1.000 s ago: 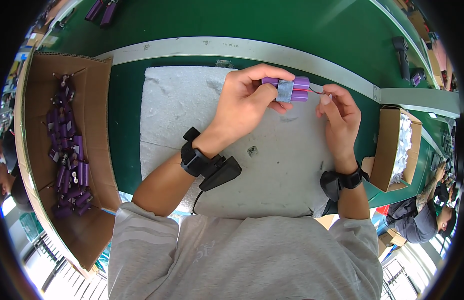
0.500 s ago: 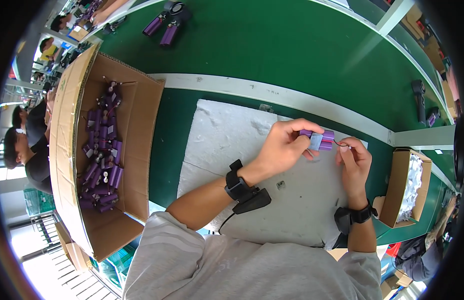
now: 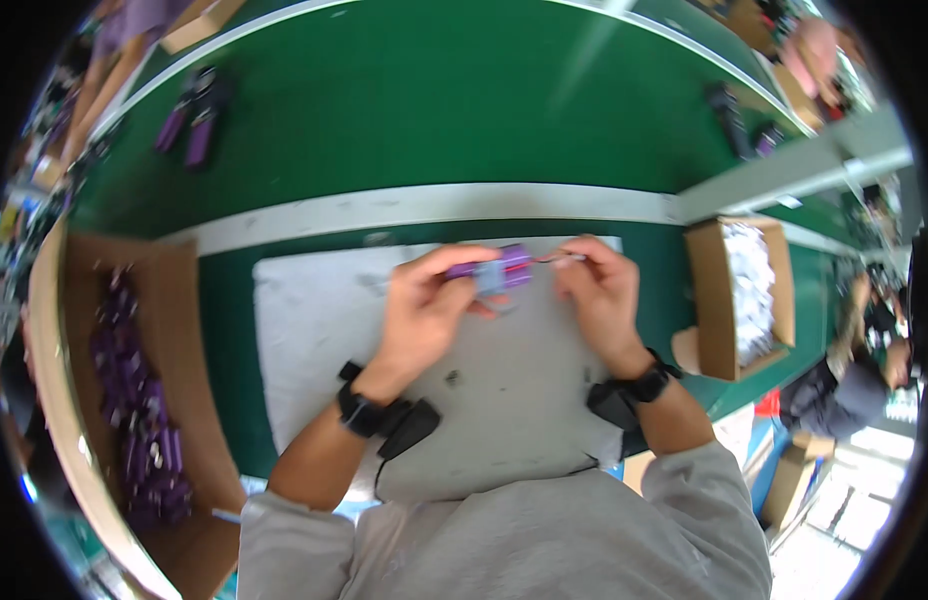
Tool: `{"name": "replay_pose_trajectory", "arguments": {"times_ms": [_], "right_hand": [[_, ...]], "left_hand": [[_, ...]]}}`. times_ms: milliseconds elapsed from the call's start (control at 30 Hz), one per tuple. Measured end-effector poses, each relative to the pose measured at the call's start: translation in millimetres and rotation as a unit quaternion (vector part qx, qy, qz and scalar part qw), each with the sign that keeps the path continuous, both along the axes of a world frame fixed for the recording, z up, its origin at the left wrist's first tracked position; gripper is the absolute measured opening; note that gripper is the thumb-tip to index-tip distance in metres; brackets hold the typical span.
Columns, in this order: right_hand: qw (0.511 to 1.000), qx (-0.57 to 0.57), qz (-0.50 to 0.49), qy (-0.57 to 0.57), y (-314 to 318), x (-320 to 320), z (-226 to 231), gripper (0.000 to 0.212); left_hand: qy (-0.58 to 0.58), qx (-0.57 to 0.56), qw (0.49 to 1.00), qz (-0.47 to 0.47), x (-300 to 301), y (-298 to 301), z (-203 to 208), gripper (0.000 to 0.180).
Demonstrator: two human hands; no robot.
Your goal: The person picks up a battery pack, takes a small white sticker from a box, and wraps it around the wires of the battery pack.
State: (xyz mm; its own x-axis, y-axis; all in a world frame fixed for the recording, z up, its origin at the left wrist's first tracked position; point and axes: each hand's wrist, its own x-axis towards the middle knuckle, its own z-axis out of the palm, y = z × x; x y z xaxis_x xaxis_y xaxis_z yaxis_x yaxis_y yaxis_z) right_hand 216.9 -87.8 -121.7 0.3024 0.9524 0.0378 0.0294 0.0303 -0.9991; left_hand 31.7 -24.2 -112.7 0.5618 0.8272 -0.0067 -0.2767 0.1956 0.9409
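My left hand (image 3: 429, 300) grips a purple battery pack (image 3: 518, 266) with a pale grey patch on its side, held above the white foam mat (image 3: 324, 300). Thin red and dark wires (image 3: 546, 259) lead from the pack's right end to my right hand (image 3: 602, 290). There the thumb and fingers pinch the wires' end, with a small pale tip showing between them. Both hands wear black wrist straps with dark boxes attached. Motion blur hides the finer detail of the pack.
On the left stands a cardboard box (image 3: 219, 440) with many purple battery packs (image 3: 144, 420). A smaller carton (image 3: 719, 330) of white pieces (image 3: 752, 295) is at the right. Beyond a white rail (image 3: 404, 203), dark handheld devices with purple cells (image 3: 196, 120) lie on the green table. People work nearby.
The view has swung to the right, so the boxes and hands appear farther left. My hands keep hold of the battery pack and its wires.
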Motion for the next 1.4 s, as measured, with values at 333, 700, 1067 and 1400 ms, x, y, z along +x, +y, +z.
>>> {"name": "replay_pose_trajectory", "arguments": {"times_ms": [333,700,1067,1400], "right_hand": [[0.998,-0.041,0.025,0.028,-2.2,5.2,7.1,0.006],[0.998,-0.009,0.056,0.029,-1.9,9.8,2.5,0.005],[0.997,-0.021,0.072,0.021,-4.7,10.5,0.8,0.007],[0.993,0.002,0.116,-0.016,-0.3,3.0,2.9,0.009]], "left_hand": [[0.018,-0.002,1.000,-0.003,3.3,0.0,3.4,0.032],[0.035,-0.002,0.999,0.014,7.0,0.3,0.4,0.030],[0.027,0.003,0.999,-0.027,8.3,0.3,1.0,0.029],[0.021,0.019,0.999,-0.036,2.2,-0.2,1.5,0.030]]}}
